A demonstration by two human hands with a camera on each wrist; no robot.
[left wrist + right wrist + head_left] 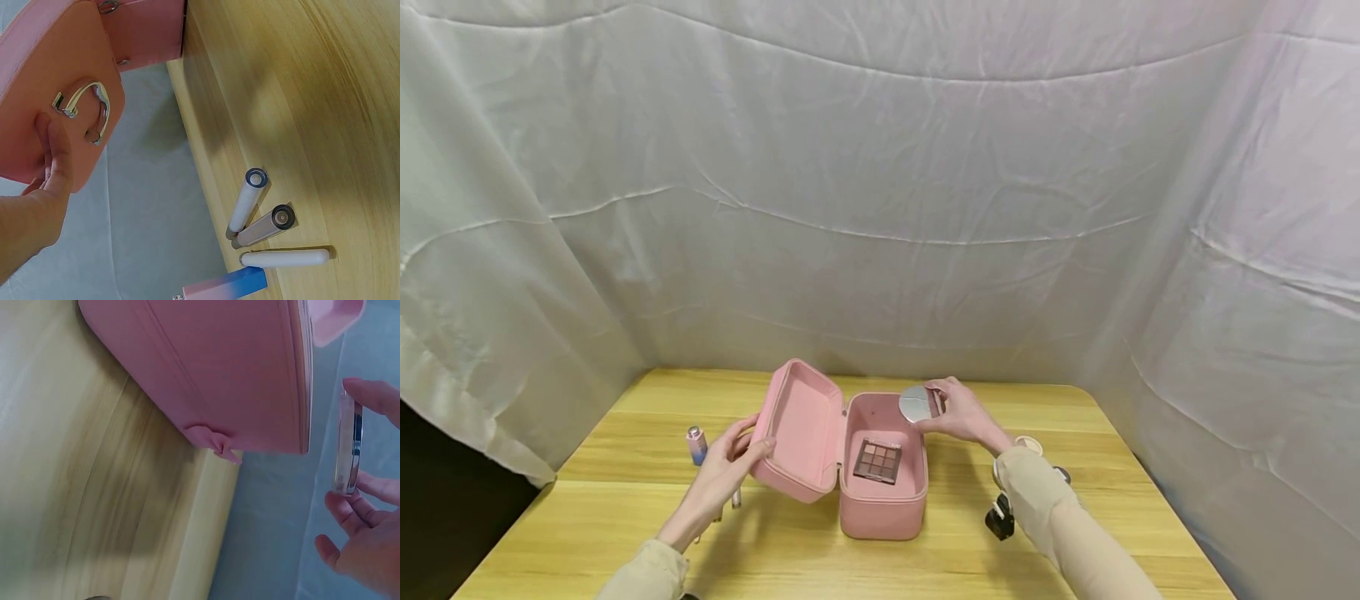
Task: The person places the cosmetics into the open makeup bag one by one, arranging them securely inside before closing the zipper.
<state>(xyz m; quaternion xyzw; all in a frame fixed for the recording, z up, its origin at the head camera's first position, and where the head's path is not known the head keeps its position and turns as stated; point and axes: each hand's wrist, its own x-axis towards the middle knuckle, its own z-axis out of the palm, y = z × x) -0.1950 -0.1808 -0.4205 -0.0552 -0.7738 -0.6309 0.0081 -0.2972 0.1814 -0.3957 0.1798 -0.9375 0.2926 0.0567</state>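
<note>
A pink cosmetic case [883, 518] stands on the wooden table with its lid [805, 429] swung out to the left. My left hand [722, 462] grips the lid's outer edge, thumb at the rim and fingers behind, close to the metal handle [103, 109]. Inside the case lies an eyeshadow palette [877, 461] with several brown and pink pans. Over the case's far right corner my right hand [961, 412] holds a round, silver-faced compact [916, 404] by its edges. Seen edge-on in the right wrist view, the compact [347, 444] sits between thumb and fingers, above the rim level.
Left of the case lie a pink-and-blue bottle [696, 446] and several slim tubes [269, 226]. Partly under my right forearm are a black item [1000, 518] and a round cream-coloured piece [1028, 444]. Grey curtains [880, 250] hang behind and beside the table.
</note>
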